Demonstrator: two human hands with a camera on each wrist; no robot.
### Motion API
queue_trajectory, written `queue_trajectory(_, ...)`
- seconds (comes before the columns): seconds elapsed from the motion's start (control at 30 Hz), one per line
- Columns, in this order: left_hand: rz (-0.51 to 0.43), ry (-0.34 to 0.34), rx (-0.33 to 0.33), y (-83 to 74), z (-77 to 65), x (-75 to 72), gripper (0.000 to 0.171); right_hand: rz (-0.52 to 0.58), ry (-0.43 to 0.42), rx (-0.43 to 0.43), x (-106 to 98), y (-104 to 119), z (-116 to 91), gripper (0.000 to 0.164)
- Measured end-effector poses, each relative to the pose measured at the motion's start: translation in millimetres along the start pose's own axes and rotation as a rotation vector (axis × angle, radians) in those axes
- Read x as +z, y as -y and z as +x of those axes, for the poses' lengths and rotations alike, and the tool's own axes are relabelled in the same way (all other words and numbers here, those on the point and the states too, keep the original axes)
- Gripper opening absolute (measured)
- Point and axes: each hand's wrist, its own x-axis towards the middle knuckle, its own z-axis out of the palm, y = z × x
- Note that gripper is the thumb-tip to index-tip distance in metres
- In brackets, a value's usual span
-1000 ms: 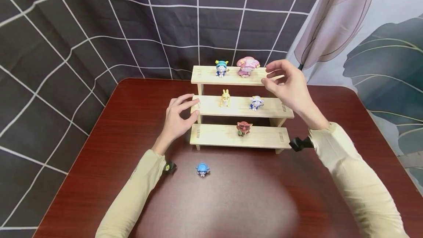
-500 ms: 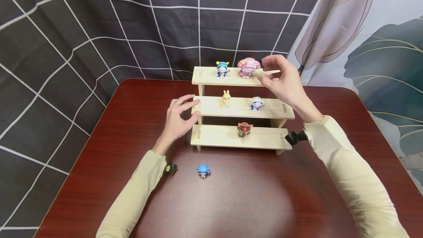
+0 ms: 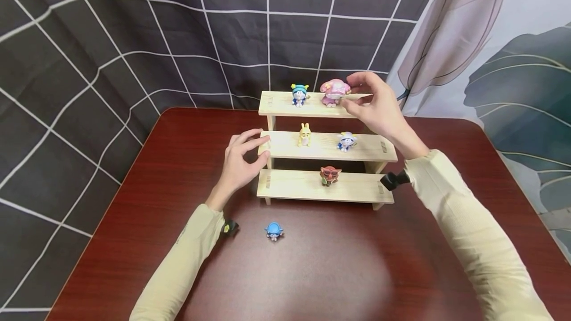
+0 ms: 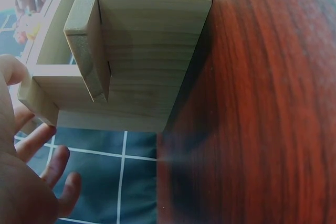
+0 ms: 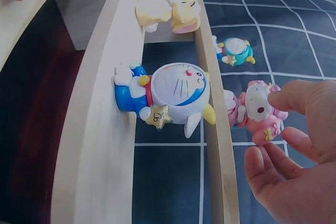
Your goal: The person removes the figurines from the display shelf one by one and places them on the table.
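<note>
A three-tier wooden display shelf [image 3: 327, 192] stands on the table. My left hand [image 3: 241, 160] grips the left end of its middle board between thumb and fingers. My right hand [image 3: 374, 105] reaches to the top tier, thumb and fingers spread around the right side of a pink hooded figurine [image 3: 332, 94]; firm contact cannot be told. Left of it stands a teal-hatted figurine [image 3: 299, 95]. The middle tier bears a yellow rabbit figurine [image 3: 305, 135] and a white-hooded cat figurine [image 5: 176, 90]. On the bottom tier is a reddish-brown figurine with sunglasses [image 3: 329, 176].
A blue-topped figurine [image 3: 273, 231] is on the dark red table [image 3: 312, 271] in front of the shelf. Behind the shelf hangs a dark grid-patterned cloth [image 3: 232, 33], with a pale leaf-print curtain [image 3: 459, 38] to the right.
My right hand has moved left along the top tier, from beside the pink figurine to around its right side. My left hand has stayed at the middle board's end.
</note>
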Motion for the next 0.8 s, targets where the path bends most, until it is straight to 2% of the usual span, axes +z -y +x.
queue_trajectory(0.23,0.000,0.000,0.006,-0.7,-0.5,-0.7,0.033,-0.028,0.017,0.012,2.1,-2.5,6.1,0.044)
queue_trajectory(0.43,-0.006,-0.005,0.015,-1.1,-0.3,-0.7,0.034,-0.021,0.048,-0.021,4.4,-7.1,11.4,0.046)
queue_trajectory(0.8,-0.002,-0.003,-0.011,-1.0,-0.6,-0.3,0.034,-0.043,0.078,-0.052,7.5,-7.1,18.4,0.047)
